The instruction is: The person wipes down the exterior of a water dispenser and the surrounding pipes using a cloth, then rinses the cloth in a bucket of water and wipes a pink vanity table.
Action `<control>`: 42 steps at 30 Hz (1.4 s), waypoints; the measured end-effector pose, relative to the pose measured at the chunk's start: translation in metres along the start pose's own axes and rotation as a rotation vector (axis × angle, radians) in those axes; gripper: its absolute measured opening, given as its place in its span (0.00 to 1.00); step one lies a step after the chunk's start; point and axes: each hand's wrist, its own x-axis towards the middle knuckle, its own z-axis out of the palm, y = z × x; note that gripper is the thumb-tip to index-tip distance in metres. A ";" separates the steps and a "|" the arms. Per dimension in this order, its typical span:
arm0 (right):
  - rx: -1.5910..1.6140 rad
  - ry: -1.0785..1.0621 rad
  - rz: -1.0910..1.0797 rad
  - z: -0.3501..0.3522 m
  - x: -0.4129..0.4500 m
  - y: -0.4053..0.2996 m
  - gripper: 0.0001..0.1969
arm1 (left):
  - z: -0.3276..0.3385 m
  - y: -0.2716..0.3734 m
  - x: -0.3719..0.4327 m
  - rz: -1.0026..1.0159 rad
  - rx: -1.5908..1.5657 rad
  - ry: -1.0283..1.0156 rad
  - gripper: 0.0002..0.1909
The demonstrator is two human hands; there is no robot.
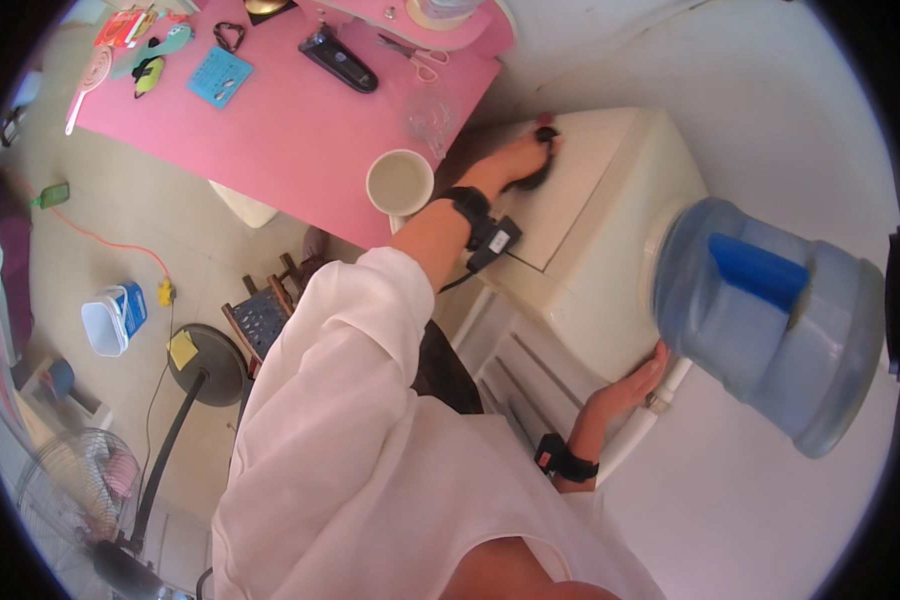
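Observation:
A cream water dispenser point(570, 217) stands before me, with a clear blue water bottle point(765, 322) set in its top. My left hand point(521, 159) reaches to the dispenser's front, wearing black straps and a small device. Its fingers are curled and partly hidden beside a small red part point(545, 118); what they hold is not clear. My right hand point(630, 381) lies with straight fingers against the dispenser's lower side, near the bottle's neck. Below my left forearm's far side, a cream mug point(400, 182) sits at the pink table's point(270, 157) edge.
On the table are a clear glass cup point(430, 118), scissors point(420, 58), a black hair clipper point(337, 58), and a blue card point(220, 77). A floor fan point(82, 480), a white-blue bucket point(114, 319), an orange cord point(109, 241) and a small chair point(262, 319) stand or lie leftward.

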 end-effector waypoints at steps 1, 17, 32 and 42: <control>0.016 0.006 -0.003 -0.001 0.000 0.001 0.22 | 0.007 -0.023 -0.011 -0.074 -0.002 -0.056 0.20; 0.085 -0.030 -0.030 0.001 -0.005 -0.002 0.22 | 0.018 -0.023 -0.130 -0.004 -0.173 0.230 0.23; 0.027 -0.047 0.024 -0.003 -0.006 -0.010 0.23 | 0.023 -0.054 -0.077 -0.187 -0.124 0.115 0.15; 0.392 -0.088 -0.207 -0.031 -0.037 -0.048 0.17 | 0.017 -0.065 -0.186 -0.100 -0.095 0.079 0.23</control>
